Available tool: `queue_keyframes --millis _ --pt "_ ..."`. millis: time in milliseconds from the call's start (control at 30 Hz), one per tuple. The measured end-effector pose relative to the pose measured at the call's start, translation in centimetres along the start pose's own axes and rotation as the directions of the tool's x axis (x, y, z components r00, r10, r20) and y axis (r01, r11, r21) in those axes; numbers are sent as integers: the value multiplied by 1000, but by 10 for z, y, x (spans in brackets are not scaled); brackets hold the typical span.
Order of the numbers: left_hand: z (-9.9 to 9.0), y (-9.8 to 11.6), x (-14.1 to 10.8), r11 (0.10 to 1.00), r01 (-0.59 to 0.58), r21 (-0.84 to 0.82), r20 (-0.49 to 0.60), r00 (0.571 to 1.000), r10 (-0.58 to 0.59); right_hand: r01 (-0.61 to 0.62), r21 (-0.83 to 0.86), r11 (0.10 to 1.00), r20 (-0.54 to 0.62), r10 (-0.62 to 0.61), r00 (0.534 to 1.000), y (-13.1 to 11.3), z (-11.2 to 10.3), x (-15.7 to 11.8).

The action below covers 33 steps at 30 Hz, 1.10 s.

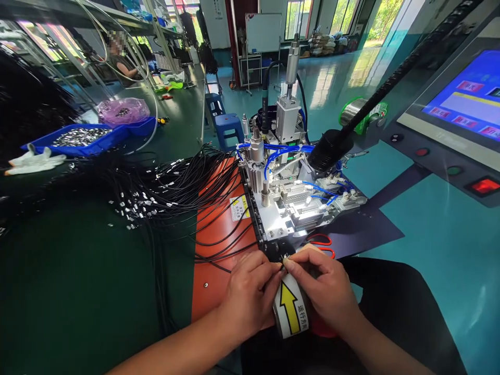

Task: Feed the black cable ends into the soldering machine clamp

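My left hand is closed in a pinch on the end of a thin black cable. My right hand pinches a small shiny metal piece, its fingertips almost touching the left ones. Both hands are at the front edge of a metal bench machine with cylinders and blue air tubes. Under them, a white label with a yellow arrow points toward the machine. Black cables with metal ends lie across the orange plate left of the machine. Red-handled scissors lie behind my right hand.
A blue tray of small metal parts, a pink bag and a white glove are on the green table at left. A control screen and a thick black arm overhang the right. A person sits farther back.
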<state>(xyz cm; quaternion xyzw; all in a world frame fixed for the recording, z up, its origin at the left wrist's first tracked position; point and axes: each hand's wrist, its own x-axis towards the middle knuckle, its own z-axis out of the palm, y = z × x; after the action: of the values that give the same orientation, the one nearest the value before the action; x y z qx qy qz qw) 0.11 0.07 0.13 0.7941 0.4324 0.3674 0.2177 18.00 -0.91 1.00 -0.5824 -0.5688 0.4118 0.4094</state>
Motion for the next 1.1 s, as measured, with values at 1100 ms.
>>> queue_keyframes --millis 1100 --pt "-7 5 3 992 -128 -3 49 991 129 183 268 946 -142 -149 979 5 23 -4"
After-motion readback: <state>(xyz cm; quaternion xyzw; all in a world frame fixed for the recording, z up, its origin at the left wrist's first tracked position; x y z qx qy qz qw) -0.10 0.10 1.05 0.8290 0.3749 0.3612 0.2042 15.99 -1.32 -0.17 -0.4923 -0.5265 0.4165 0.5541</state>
